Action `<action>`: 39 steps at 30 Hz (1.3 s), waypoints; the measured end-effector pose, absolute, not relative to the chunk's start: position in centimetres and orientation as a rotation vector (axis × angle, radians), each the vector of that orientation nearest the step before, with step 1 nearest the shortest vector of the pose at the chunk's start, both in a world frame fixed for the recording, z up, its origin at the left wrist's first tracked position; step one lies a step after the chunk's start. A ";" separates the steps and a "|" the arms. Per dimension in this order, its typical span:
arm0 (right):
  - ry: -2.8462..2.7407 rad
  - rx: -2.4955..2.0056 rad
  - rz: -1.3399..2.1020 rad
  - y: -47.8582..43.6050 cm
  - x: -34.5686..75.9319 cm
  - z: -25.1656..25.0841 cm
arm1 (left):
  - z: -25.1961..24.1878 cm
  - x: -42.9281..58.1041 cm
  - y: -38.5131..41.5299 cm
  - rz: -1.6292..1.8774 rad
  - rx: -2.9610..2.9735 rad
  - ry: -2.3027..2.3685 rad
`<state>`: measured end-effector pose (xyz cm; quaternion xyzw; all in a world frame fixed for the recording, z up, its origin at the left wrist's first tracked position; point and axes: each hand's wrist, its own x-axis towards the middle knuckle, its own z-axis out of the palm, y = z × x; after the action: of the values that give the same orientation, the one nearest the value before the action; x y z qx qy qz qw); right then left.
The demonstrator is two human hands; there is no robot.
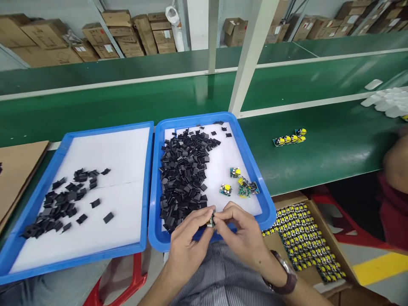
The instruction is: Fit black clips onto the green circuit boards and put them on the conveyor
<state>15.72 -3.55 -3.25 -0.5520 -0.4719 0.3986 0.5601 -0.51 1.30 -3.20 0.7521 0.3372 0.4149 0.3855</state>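
Observation:
My left hand (193, 236) and my right hand (239, 227) meet over the front edge of a blue tray (234, 121). Between their fingertips they pinch a small circuit board (211, 219), mostly covered by the fingers. Just beyond my left hand, a heap of black folded plastic pieces (181, 170) fills the tray's left side. Beyond my right hand, several loose circuit boards with yellow parts (226, 189) lie on the tray's white lining (219, 161).
A second blue tray (148, 170) on the left holds scattered black pieces (63, 204). At lower right, a cardboard box (347, 265) contains rows of yellow-topped boards (306, 238). A short board strip (288, 139) lies on the green bench (334, 148). A white post (251, 55) rises behind the tray; another person's arm (397, 165) shows at right.

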 end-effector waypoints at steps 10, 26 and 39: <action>-0.893 -1.215 1.187 -3.7 17.3 -2.4 | -1.7 0.1 1.2 1.080 2.017 0.960; -0.913 -1.167 1.187 -3.8 16.1 -2.8 | -2.5 0.2 0.7 1.253 2.018 0.975; -0.979 -1.093 1.200 -3.3 16.1 -2.7 | -2.0 0.0 1.1 1.255 1.999 0.958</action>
<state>16.09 -3.31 -2.72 -0.4683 -0.4196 0.5140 0.5835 0.00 1.15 -2.02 0.7504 0.3597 0.4711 0.2927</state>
